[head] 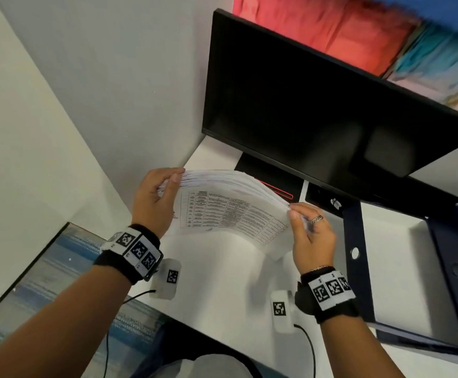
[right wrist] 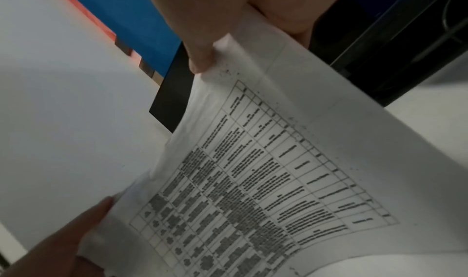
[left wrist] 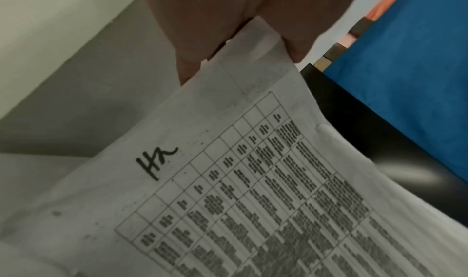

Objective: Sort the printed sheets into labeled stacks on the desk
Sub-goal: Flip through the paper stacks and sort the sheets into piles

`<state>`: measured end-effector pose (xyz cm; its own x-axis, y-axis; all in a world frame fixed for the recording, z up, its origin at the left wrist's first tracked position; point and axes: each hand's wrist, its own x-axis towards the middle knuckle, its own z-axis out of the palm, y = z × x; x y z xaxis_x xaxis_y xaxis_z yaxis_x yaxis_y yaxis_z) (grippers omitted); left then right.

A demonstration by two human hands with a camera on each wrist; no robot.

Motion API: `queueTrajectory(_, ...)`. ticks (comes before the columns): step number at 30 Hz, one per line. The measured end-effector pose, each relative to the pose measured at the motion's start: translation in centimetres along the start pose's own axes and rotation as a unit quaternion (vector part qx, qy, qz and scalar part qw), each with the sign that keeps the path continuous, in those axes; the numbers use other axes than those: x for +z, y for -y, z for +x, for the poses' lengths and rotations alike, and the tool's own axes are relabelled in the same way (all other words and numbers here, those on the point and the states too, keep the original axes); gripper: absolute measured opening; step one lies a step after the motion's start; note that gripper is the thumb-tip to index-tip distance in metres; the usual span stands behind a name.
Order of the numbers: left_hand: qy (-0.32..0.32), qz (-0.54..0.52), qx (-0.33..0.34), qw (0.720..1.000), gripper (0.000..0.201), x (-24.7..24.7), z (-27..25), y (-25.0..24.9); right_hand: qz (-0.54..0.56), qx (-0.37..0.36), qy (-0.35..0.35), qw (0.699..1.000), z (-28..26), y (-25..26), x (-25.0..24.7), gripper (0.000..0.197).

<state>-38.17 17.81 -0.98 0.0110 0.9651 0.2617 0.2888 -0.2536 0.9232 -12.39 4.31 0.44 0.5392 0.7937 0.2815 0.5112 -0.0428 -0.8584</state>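
Note:
A thick stack of printed sheets [head: 230, 211] hangs bowed in the air above the white desk [head: 222, 282], lower face toward me, showing a printed table. My left hand [head: 165, 184] grips the stack's left edge, thumb on the near face. My right hand [head: 298, 214], a ring on one finger, pinches the right edge. In the left wrist view the sheet [left wrist: 253, 181] carries a handwritten mark near the fingers [left wrist: 192, 61]. The right wrist view shows the same table page [right wrist: 278, 171] held between thumb and fingers [right wrist: 200, 53], with my left hand [right wrist: 76, 241] at the far edge.
A black monitor [head: 331, 105] stands just behind the stack, its base [head: 266, 175] under the sheets. A dark blue open binder [head: 413, 268] lies at the right on the desk. A white wall [head: 58, 105] closes the left side. Cables hang by my wrists.

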Motion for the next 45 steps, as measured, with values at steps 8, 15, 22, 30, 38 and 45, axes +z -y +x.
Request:
queueTrajectory(8,-0.046,-0.083,-0.115,0.989,0.022,0.4,1.9,-1.2,-0.004,0.006,-0.031,0.999,0.2,-0.1,0.2,0.019)
queueTrajectory(15,0.025,0.03,-0.035,0.999,0.03,-0.1,2.3,-1.9,-0.108,-0.106,0.009,0.988,0.0,-0.6,-0.2,0.025)
queueTrajectory(22,0.21,0.453,0.206,0.841,0.064,-0.9,2.3,-2.4,-0.182,-0.087,0.048,0.978,0.2,-0.2,0.0,0.034)
queueTrajectory(30,0.202,0.529,0.246,0.787,0.016,-0.4,3.3,-4.5,-0.361,-0.051,0.103,0.926,2.0,2.0,-0.8,0.022)
queueTrajectory(38,0.311,0.554,0.206,0.744,0.021,-0.3,3.1,-5.4,-0.395,-0.006,0.152,0.906,2.6,3.5,-1.4,0.023)
queueTrajectory(45,0.311,0.557,0.195,0.745,0.032,0.1,2.6,-4.4,-0.378,-0.098,0.141,0.91,1.2,0.3,-0.5,0.035)
